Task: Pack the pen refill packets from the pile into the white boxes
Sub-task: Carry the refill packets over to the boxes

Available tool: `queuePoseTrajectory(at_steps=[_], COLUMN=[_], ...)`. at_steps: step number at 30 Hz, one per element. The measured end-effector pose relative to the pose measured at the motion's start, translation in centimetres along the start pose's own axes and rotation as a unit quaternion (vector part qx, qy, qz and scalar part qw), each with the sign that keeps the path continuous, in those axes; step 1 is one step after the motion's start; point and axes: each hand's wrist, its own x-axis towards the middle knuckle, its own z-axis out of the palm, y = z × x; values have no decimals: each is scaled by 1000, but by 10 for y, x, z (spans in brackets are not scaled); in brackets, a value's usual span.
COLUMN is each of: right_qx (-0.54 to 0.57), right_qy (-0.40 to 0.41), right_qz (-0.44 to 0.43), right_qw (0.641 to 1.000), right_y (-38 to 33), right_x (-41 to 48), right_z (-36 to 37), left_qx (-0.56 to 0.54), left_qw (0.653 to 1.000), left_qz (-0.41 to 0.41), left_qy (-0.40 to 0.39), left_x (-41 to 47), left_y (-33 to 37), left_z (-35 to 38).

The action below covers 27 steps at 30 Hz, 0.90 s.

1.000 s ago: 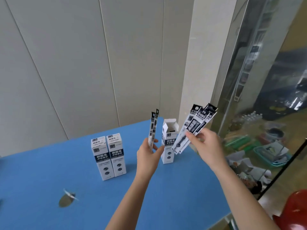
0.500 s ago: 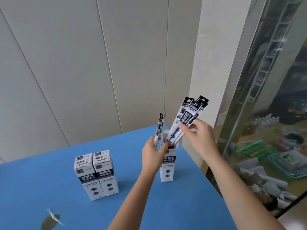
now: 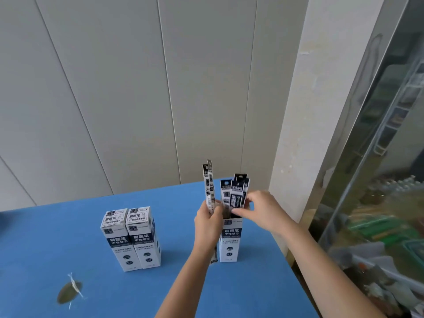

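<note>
The right hand (image 3: 261, 211) had lowered its bunch of packets (image 3: 235, 193) into the open box (image 3: 230, 239), grip closed on them, probably partway seated. Beside the box, the left hand (image 3: 207, 222) gripped 2 packets (image 3: 209, 187).

Grey panelled wall (image 3: 137, 88), pale pillar (image 3: 305, 134), blue table (image 3: 57, 226), glass partition (image 3: 378, 180) at right, soft daylight

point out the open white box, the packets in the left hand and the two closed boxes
open white box (image 3: 230, 239), head view, on its printed front face
packets in the left hand (image 3: 209, 184), head view, on the upper strip above the fingers
two closed boxes (image 3: 130, 239), head view, where the pair's front faces meet
</note>
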Motion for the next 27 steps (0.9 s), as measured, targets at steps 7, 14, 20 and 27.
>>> queuePoseTrajectory(at_steps=[7, 14, 20, 27], right_qx=[-2, 91, 119, 156], right_qy=[-37, -54, -36, -34], right_qz=[-56, -33, -35, -26], right_qw=[998, 994, 992, 987], right_y=[8, 23, 25, 25], right_x=[0, -1, -4, -6], right_z=[8, 22, 25, 24], left_qx=[26, -4, 107, 145], left_qw=[1000, 999, 971, 946], left_qz=[4, 54, 188, 250], left_qy=[0, -2, -105, -148], left_x=[0, -11, -15, -6], left_y=[1, 33, 67, 88], left_z=[-7, -28, -31, -29])
